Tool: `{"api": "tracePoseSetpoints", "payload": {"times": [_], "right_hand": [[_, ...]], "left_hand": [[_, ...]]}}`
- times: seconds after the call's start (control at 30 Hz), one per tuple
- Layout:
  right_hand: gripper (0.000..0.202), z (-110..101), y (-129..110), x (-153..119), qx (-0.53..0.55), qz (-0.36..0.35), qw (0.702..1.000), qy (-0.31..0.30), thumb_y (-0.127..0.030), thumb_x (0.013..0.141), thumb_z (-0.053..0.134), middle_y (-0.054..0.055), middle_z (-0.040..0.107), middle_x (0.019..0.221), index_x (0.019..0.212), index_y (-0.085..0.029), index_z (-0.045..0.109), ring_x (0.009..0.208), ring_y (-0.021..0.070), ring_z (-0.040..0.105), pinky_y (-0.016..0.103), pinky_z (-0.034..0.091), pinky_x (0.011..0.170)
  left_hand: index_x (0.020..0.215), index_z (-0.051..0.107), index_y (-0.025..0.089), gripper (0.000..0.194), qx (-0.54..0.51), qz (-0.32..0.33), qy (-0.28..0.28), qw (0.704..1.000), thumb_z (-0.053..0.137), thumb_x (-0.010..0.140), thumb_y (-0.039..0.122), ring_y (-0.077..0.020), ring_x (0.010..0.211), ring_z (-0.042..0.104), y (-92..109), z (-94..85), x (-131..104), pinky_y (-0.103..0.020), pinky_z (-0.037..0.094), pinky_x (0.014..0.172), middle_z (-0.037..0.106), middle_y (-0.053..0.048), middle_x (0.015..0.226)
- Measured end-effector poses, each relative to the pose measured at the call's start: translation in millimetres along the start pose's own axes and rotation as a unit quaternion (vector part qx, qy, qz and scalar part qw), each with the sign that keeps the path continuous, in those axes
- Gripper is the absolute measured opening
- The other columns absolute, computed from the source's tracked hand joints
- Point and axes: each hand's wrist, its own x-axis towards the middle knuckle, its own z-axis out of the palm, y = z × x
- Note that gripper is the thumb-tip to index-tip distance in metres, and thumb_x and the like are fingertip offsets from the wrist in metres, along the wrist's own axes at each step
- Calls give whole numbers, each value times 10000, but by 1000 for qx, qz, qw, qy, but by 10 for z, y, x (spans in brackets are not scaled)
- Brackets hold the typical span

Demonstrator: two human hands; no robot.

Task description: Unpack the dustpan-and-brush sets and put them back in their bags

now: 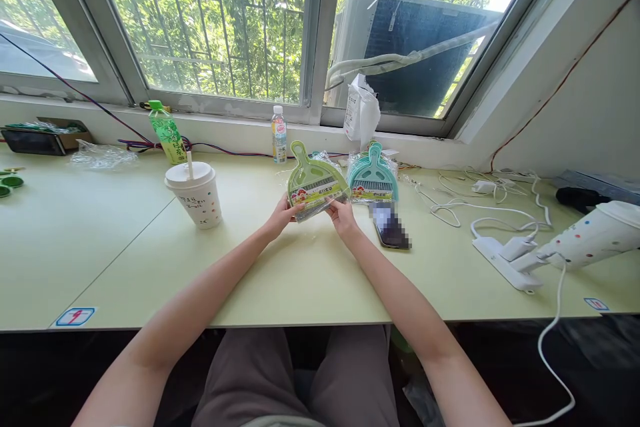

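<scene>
Between my two hands is a green mini dustpan and brush set (315, 180), tilted, with a printed label across it and its handle pointing up and left. My left hand (281, 219) grips its lower left edge. At the lower right edge, my right hand (342, 216) pinches it with thumb and fingers. Just right of it, a teal dustpan and brush set (373, 177) of the same kind rests on the table, with clear wrapping around it. A dark phone (391, 228) lies close to my right forearm, its screen partly blurred out.
On the left stand a lidded cup with a straw (195, 195) and a green bottle (167, 132). A small bottle (279, 135) and white packet (362, 110) are by the window. White cables and a power strip (507, 265) spread on the right, beside a lying cup (600, 237).
</scene>
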Motion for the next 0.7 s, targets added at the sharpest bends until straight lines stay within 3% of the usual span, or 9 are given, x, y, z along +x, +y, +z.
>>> {"api": "tracePoseSetpoints", "payload": {"times": [0.37, 0.7], "right_hand": [[180, -44, -99, 50, -42, 66, 997, -12, -99, 747, 706, 3, 743, 801, 870, -190, 612, 698, 148, 716, 328, 622, 800], [181, -76, -83, 69, -43, 38, 998, 11, -98, 731, 751, 9, 733, 803, 805, -192, 616, 730, 149, 718, 333, 614, 836]], "left_hand": [[1194, 442, 217, 666, -2, -9, 25, 1000, 768, 655, 432, -327, 1121, 603, 94, 39, -41, -382, 580, 695, 589, -128, 1312], [1218, 482, 213, 649, -41, -5, 4, 999, 766, 697, 476, -310, 1137, 613, 52, 57, -62, -396, 564, 800, 602, -128, 1316]]}}
